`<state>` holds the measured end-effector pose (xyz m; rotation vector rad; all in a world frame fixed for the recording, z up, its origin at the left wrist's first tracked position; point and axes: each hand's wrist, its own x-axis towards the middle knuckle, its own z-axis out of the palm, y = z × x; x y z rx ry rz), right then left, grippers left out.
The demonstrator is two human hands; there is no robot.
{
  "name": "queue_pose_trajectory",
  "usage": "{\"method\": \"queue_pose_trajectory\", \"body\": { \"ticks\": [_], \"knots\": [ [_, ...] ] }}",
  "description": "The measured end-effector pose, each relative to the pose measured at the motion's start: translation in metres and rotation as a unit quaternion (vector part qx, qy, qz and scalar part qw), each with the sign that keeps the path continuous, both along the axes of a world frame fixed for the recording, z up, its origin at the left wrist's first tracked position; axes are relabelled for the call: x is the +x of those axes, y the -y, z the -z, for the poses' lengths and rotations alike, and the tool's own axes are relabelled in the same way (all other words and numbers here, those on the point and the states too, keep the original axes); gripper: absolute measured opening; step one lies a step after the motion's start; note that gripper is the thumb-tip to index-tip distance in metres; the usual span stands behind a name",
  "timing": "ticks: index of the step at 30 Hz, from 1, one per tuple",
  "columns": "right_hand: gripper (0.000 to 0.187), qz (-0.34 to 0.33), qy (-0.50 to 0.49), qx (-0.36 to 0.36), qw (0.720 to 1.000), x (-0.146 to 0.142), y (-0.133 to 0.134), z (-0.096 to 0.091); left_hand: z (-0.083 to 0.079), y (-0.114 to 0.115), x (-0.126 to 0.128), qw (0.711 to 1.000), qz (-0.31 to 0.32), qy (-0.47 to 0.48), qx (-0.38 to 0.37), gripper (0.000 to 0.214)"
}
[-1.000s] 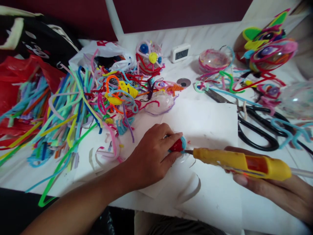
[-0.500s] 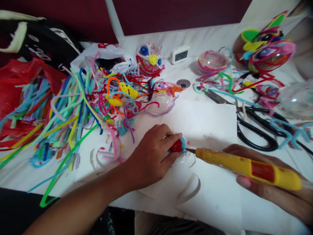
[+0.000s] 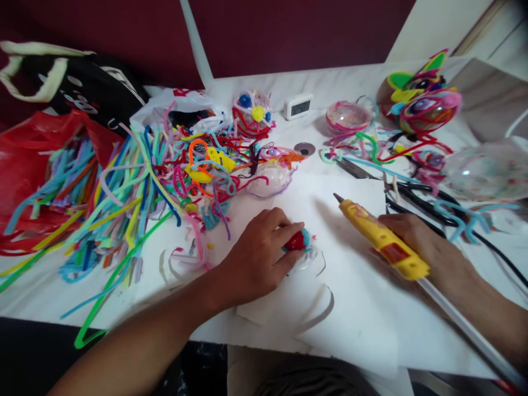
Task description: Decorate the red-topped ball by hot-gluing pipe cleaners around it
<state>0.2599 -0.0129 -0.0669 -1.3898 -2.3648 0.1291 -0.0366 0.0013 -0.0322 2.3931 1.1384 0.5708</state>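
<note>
My left hand (image 3: pixel 258 256) is closed on a small red and blue pipe-cleaner piece (image 3: pixel 297 241), pressing it onto a clear plastic shell on the white paper (image 3: pixel 355 308). My right hand (image 3: pixel 429 250) grips a yellow glue gun (image 3: pixel 381 237), whose nozzle points up and left, well clear of the piece. A glue stick (image 3: pixel 466 324) sticks out of the gun's rear toward the lower right.
A big heap of coloured pipe cleaners (image 3: pixel 136 176) covers the left of the table, beside a red bag (image 3: pixel 25 159). Black scissors (image 3: pixel 412 190), a small white clock (image 3: pixel 298 105), a clear bowl (image 3: pixel 347 116) and decorated spheres (image 3: pixel 424 102) lie behind.
My right hand has pulled the glue gun away from the red piece, lifting it up and to the right. The left hand keeps its hold. The camera view tilted slightly.
</note>
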Motion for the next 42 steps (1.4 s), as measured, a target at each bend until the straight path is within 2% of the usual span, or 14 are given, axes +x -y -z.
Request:
{"method": "queue_pose_trajectory", "body": {
  "ticks": [3, 5, 9, 11, 13, 16, 19, 22, 26, 31, 42],
  "knots": [
    [0.037, -0.031, 0.039, 0.027, 0.998, -0.006, -0.006, -0.003, 0.002, 0.000, -0.001, 1.000, 0.002, 0.005, 0.008, 0.037],
    [0.038, -0.020, 0.050, 0.032, 0.998, -0.008, -0.009, -0.003, 0.003, 0.000, -0.001, 1.000, 0.002, 0.010, 0.010, 0.036],
    [0.040, -0.010, 0.038, -0.011, 0.999, -0.002, -0.013, -0.002, 0.003, 0.000, -0.001, 1.000, 0.002, 0.008, 0.014, 0.036],
    [0.039, -0.038, 0.053, -0.002, 0.998, 0.000, -0.012, -0.007, 0.003, 0.000, -0.001, 1.000, 0.005, 0.000, 0.019, 0.035],
    [0.035, -0.061, 0.063, 0.036, 0.996, -0.001, -0.008, -0.018, 0.004, 0.000, -0.002, 1.000, 0.009, -0.007, 0.022, 0.033],
    [0.027, -0.065, 0.000, 0.074, 0.995, -0.018, 0.002, -0.038, 0.004, 0.000, -0.002, 1.000, 0.012, -0.009, 0.023, 0.032],
    [0.017, -0.084, -0.080, 0.041, 0.992, -0.045, 0.006, -0.049, 0.004, 0.000, -0.001, 1.000, 0.008, -0.002, 0.021, 0.033],
    [0.008, -0.127, -0.109, 0.019, 0.986, -0.069, 0.002, -0.044, 0.003, 0.000, -0.001, 1.000, 0.007, 0.002, 0.018, 0.028],
    [0.003, -0.131, -0.100, 0.016, 0.986, -0.086, -0.005, -0.032, 0.002, 0.000, -0.001, 1.000, 0.013, 0.002, 0.016, 0.020],
    [0.007, -0.129, -0.112, 0.030, 0.985, -0.089, -0.007, -0.027, 0.003, -0.001, -0.001, 1.000, 0.011, 0.005, 0.015, 0.017],
    [0.002, -0.125, -0.136, 0.031, 0.982, -0.091, -0.008, -0.025, 0.003, -0.001, -0.001, 1.000, 0.013, 0.000, 0.015, 0.019]
  ]
}}
